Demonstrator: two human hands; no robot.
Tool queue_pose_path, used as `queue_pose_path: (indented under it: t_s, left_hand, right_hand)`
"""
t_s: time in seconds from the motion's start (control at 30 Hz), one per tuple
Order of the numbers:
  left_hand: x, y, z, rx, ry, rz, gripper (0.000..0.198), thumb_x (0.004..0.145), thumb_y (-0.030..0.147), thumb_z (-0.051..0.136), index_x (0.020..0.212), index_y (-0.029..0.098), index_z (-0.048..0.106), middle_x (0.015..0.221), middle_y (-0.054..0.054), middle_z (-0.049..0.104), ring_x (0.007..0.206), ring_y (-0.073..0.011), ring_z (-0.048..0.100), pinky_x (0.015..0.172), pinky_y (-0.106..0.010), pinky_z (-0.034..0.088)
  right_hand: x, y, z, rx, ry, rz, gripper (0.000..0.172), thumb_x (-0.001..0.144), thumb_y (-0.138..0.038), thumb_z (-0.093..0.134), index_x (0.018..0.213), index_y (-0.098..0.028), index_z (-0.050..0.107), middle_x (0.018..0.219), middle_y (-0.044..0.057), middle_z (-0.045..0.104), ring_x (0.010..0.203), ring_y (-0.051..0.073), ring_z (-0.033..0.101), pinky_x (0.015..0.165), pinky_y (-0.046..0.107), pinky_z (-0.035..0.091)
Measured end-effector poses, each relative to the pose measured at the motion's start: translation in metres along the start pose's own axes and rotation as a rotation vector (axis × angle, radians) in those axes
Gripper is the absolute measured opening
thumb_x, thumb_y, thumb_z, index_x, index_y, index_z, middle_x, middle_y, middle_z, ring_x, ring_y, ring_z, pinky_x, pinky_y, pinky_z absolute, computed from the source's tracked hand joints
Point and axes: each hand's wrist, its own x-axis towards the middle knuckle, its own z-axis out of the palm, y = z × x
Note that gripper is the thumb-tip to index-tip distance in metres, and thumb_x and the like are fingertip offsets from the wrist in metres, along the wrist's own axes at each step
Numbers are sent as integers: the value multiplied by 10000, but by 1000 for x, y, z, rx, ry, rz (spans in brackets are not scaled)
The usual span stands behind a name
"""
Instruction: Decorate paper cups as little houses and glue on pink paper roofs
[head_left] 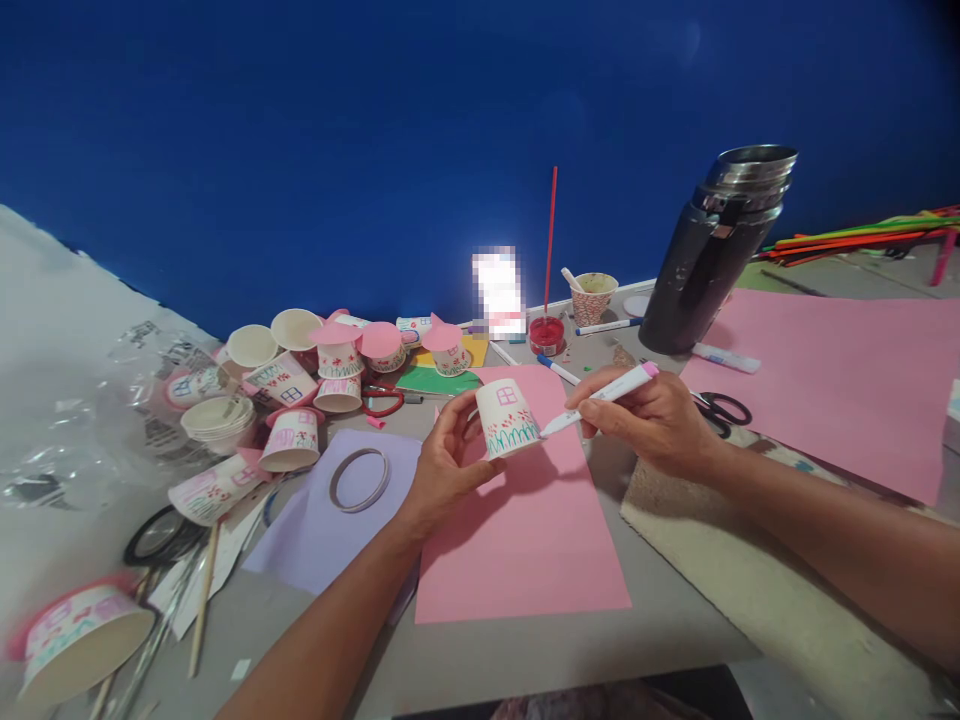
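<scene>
Head | left hand (pixel 450 460) pinches cup (pixel 504 416) | right hand (pixel 654 418) pinches marker (pixel 619 391) — scissors (pixel 709 402), flask (pixel 686 270) nearby

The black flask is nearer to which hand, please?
Right: the right hand, holding a marker, is just in front of the black flask; the left hand, holding a cup, is farther off to the left.

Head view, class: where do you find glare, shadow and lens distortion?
Head view: glare washes out the pixelated bright patch before the blue wall; same view: shadow darkens the pink sheet below the held cup; head view again: the lower-left cup looks stretched, probably by a wide lens.
</scene>
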Motion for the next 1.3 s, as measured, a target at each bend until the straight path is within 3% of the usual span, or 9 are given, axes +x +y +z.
queue_pose_path:
  t_s: [0.17,0.27,0.43,0.5,0.7,0.97,1.07,1.2,1.3]
  left_hand:
    - [0,3,2,-45,30,-43,832,692,257,929,1408,284,506,1592,-121,488,1486,-319,453,1204,-472,419]
    - [-3,11,6,-107,25,-97,844,679,257,935,1410,292,515,1589,-105,496,1499,-324,434,1187,-443,438]
    - [-9,21,15,-204,-53,-180,887,671,257,938,1441,319,500,1581,-88,515,1464,-336,476,1114,-402,499]
    - [-10,21,18,-217,-97,-193,898,670,249,939,1449,317,498,1564,-95,532,1436,-338,509,1095,-400,512]
    - [-9,18,17,-135,-154,-143,930,669,286,948,1484,323,502,1639,-107,426,1490,-366,431,1160,-468,463]
    - [-10,7,16,-105,-188,-97,1041,661,396,962,1545,423,413,1730,-107,230,1543,-407,340,1138,-524,468]
    - [-12,8,16,-84,-146,-48,1043,666,437,954,1549,424,399,1731,-106,212,1546,-407,331,1156,-540,451]
    - [-14,12,12,92,-104,26,998,721,400,920,1563,413,383,1710,-90,259,1571,-389,273,1213,-562,388]
    - [-14,13,12,297,-112,77,979,740,334,901,1571,390,388,1678,-101,305,1538,-385,332,1221,-571,369]
  right_hand:
    - [-2,7,0,81,109,37,158,1029,-295,585,1037,-248,736,718,-27,720,585,114,586,545,249,469]
    - [-2,9,1,30,71,41,215,1013,-330,614,1199,-261,699,928,17,785,713,144,660,648,284,541]
    - [0,15,6,-164,-155,52,828,687,-464,923,1410,-251,581,1385,124,668,1065,282,689,795,384,595]
    - [-1,19,8,-168,-213,24,924,652,-493,936,1452,-248,543,1448,146,618,1164,320,656,846,413,597]
    - [-2,24,7,-141,-223,15,850,699,-449,912,1443,-249,554,1416,141,630,1220,333,628,949,464,571]
    - [4,39,2,346,-127,211,856,671,-475,927,1411,-278,545,1401,132,646,1269,324,640,966,456,589]
    - [2,40,4,139,-131,171,809,710,-392,896,1424,-279,534,1401,131,643,1254,332,644,970,475,582]
    - [-4,41,12,-302,-160,-61,747,732,-269,838,1421,-270,550,1388,130,644,1246,359,611,1036,548,524]
    - [-8,43,17,-440,-201,-211,748,755,-263,824,1440,-255,525,1339,144,665,1191,368,608,1006,577,532]
